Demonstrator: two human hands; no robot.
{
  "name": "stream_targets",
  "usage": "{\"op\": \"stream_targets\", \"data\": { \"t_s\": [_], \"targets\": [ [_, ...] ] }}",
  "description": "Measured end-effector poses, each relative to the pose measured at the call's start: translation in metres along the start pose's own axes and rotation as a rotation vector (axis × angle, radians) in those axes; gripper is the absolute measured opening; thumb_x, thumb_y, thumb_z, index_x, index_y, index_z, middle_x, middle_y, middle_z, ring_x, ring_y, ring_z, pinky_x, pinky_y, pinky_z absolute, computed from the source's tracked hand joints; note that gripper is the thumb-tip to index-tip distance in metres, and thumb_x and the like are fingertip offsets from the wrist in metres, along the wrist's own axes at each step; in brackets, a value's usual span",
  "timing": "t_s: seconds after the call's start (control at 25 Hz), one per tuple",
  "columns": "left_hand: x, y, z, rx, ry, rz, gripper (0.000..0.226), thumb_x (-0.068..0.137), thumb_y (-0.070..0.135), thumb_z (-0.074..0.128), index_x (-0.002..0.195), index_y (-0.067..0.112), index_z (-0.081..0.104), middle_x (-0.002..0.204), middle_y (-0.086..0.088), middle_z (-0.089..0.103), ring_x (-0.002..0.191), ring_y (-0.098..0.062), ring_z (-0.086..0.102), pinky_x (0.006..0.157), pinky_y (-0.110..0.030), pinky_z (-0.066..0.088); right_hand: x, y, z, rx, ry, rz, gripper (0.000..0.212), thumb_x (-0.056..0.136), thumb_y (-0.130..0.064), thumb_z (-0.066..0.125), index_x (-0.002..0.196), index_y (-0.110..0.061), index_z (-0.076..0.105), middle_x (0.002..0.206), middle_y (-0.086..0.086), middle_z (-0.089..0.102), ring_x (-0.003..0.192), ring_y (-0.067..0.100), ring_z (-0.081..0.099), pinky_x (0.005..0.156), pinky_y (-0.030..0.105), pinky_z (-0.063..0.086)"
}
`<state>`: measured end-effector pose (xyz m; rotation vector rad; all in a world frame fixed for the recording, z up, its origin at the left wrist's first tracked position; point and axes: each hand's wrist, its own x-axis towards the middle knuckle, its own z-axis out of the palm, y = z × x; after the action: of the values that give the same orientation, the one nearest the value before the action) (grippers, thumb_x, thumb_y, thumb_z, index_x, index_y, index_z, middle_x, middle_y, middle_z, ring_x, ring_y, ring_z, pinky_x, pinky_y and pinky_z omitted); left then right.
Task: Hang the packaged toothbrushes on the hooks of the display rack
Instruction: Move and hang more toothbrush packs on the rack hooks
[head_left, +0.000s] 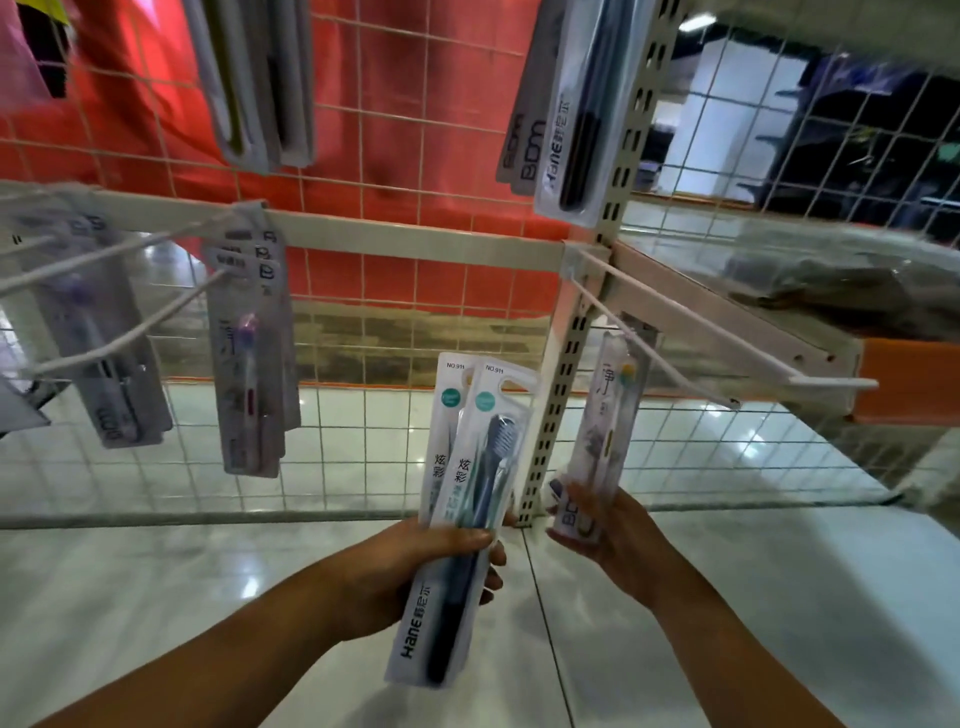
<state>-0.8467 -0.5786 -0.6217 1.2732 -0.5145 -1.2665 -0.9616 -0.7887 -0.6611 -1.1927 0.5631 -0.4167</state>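
white wire grid rack (363, 457) stands over glossy floor tiles. left hand (415, 577) grips 2 packaged toothbrushes (467, 499) upright below the rack. right hand (608, 525) pinches a pack (605, 415) hanging on a hook (670, 364).

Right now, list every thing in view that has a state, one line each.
Left hand: grips two Hane packs, not hung yet.
Right hand: holds the bottom of the yellow-brush pack.
Yellow-brush pack: top at the right hook; whether threaded is unclear.
Purple-brush packs: hanging on a left hook.
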Motion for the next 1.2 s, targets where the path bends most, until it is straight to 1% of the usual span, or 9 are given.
{"op": "stream_targets", "data": {
  "t_s": [0.08,0.36,0.48,0.64,0.76,0.88,0.96,1.12,1.2],
  "targets": [
    [-0.002,-0.005,-0.005,-0.026,-0.006,-0.008,0.058,0.066,0.020,0.071,0.120,0.006,0.056,0.083,-0.008,0.069,0.079,-0.022,0.066,0.092,-0.043,0.050,-0.001,0.008,0.001,0.019,-0.020,-0.010,0.028,0.080,-0.013,0.063,0.108,-0.012,0.063,0.098,0.003,0.073,0.092,0.016,0.069,0.075,0.036,0.058],
    [-0.006,-0.020,-0.026,0.007,-0.023,-0.029,0.041,0.067,0.018,0.068,0.106,0.011,0.065,0.081,-0.009,0.069,0.075,-0.020,0.067,0.076,-0.034,0.056,-0.010,0.019,0.021,0.106,-0.049,-0.064,0.018,0.085,-0.010,0.058,0.102,-0.012,0.064,0.090,0.001,0.074,0.085,0.012,0.069,0.071,0.033,0.058],
    [-0.007,-0.024,-0.025,0.006,-0.040,-0.050,0.043,0.064,0.017,0.068,0.107,0.010,0.064,0.078,-0.009,0.069,0.072,-0.020,0.067,0.070,-0.033,0.057,-0.019,0.024,0.029,0.163,-0.080,-0.086,0.031,0.080,-0.013,0.060,0.111,-0.009,0.059,0.094,0.002,0.073,0.089,0.014,0.068,0.076,0.036,0.058],
    [-0.008,-0.025,-0.020,0.002,-0.063,-0.038,0.044,0.064,0.018,0.069,0.107,0.010,0.062,0.076,-0.010,0.069,0.069,-0.020,0.067,0.067,-0.033,0.057,-0.028,0.025,0.044,0.152,-0.107,-0.130,0.024,0.089,-0.012,0.053,0.112,-0.010,0.059,0.099,0.006,0.070,0.096,0.019,0.067,0.087,0.043,0.055],
    [-0.012,-0.026,-0.018,0.009,-0.060,-0.022,0.038,0.069,0.018,0.074,0.104,0.011,0.062,0.073,-0.009,0.069,0.064,-0.020,0.067,0.063,-0.031,0.057,-0.034,0.031,0.058,0.146,-0.085,-0.139,0.038,0.087,-0.018,0.058,0.122,-0.005,0.055,0.112,0.013,0.066,0.107,0.027,0.063,0.089,0.045,0.054],
    [-0.016,-0.029,-0.019,0.039,-0.093,-0.029,0.042,0.064,0.019,0.068,0.105,0.011,0.061,0.073,-0.008,0.068,0.066,-0.020,0.066,0.067,-0.032,0.057,-0.042,0.035,0.067,0.178,-0.075,-0.162,0.053,0.077,-0.026,0.063,0.124,-0.003,0.054,0.121,0.019,0.062,0.115,0.034,0.058,0.092,0.049,0.051],
    [-0.020,-0.031,-0.021,0.047,-0.105,-0.034,0.040,0.064,0.018,0.066,0.103,0.011,0.062,0.074,-0.008,0.068,0.066,-0.020,0.066,0.068,-0.034,0.057,-0.049,0.035,0.070,0.193,-0.053,-0.182,0.045,0.078,-0.021,0.060,0.119,-0.003,0.056,0.116,0.019,0.064,0.111,0.033,0.060,0.088,0.045,0.054],
    [-0.029,-0.033,-0.027,0.039,-0.103,-0.038,0.036,0.063,0.017,0.067,0.099,0.011,0.064,0.075,-0.010,0.068,0.067,-0.021,0.067,0.073,-0.037,0.058,-0.061,0.034,0.069,0.209,-0.031,-0.215,0.025,0.077,-0.017,0.057,0.101,-0.009,0.062,0.090,0.008,0.072,0.094,0.025,0.066,0.082,0.041,0.058],
    [-0.032,-0.034,-0.031,0.042,-0.105,-0.043,0.039,0.064,0.018,0.067,0.102,0.012,0.063,0.077,-0.010,0.068,0.070,-0.022,0.067,0.078,-0.040,0.056,-0.067,0.035,0.067,0.203,-0.031,-0.213,0.024,0.076,-0.016,0.057,0.100,-0.011,0.061,0.085,0.004,0.073,0.091,0.022,0.067,0.081,0.041,0.058]
  ]
}}
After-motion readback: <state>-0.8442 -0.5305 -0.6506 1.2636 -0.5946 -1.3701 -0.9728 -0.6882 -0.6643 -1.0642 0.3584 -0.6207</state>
